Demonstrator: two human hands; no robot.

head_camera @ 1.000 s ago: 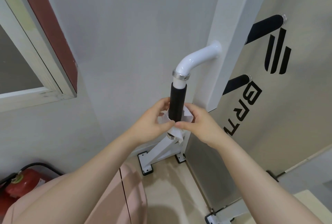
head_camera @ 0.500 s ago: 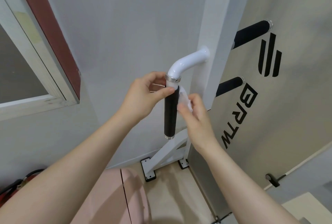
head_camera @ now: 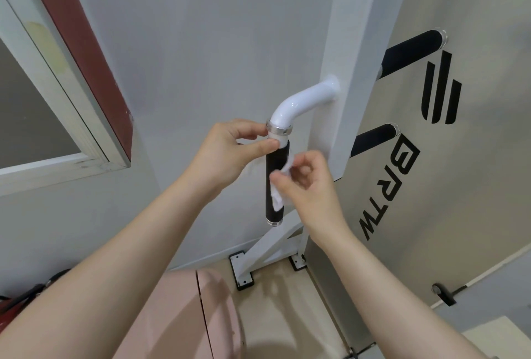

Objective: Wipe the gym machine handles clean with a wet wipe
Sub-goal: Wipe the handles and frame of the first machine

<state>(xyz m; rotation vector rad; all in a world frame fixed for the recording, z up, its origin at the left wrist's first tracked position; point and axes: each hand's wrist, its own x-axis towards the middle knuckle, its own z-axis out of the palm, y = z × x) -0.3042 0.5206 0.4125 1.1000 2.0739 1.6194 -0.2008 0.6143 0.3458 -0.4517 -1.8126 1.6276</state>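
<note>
Window frame [head_camera: 66, 140] with a dark red strip occupies the left wall. Left hand [head_camera: 227, 151] sits at the top of the handle [head_camera: 275, 186], its grip pinching thumb against fingertips right at the chrome collar [head_camera: 279, 130]; whether wipe material lies between them cannot be told. The black foam handle hangs vertical below a white bent tube [head_camera: 304, 99]. Right hand [head_camera: 307, 183] pinches the wet wipe [head_camera: 280, 194] between thumb and curled fingers, the wipe lying against the handle's right side at mid-length. Two further black handles [head_camera: 413, 51] project from the upright on the right.

Two bare forearms, no sleeves in view, hands [head_camera: 230, 151] without rings, seemingly
</note>
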